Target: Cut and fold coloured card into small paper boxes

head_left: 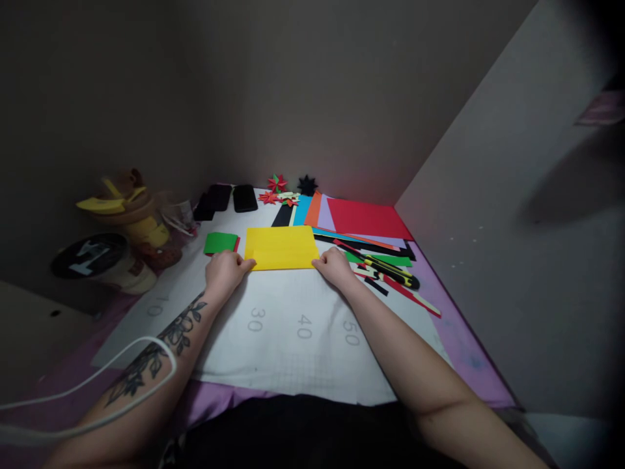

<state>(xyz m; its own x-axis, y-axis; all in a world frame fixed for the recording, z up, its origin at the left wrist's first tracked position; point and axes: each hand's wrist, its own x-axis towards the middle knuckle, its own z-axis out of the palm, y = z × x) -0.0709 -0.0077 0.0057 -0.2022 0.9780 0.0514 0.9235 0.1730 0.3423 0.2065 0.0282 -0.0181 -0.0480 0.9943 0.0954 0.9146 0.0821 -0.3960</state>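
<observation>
The yellow sheet point(282, 247) lies flat on the white gridded mat point(273, 332), towards its far edge, its long side facing the person. The left hand point(225, 270) sits at the sheet's near left corner, fingers curled in and thumb tip on the paper. The right hand point(334, 266) mirrors it at the near right corner, knuckles bent. Whether either hand pinches the edge or only presses it down, I cannot tell.

Just left of the sheet is a green square point(221, 242) with a sliver of red beneath it. To the right, a fan of coloured sheets point(366, 218) spreads out – red on top – and paper strips and a yellow-and-black utility knife point(393, 273) lie near the right hand. Folded paper stars point(278, 185) and two dark flat objects point(234, 197) sit at the back of the purple worktop point(461, 339). A white cable point(117, 378) crosses the tattooed left forearm.
</observation>
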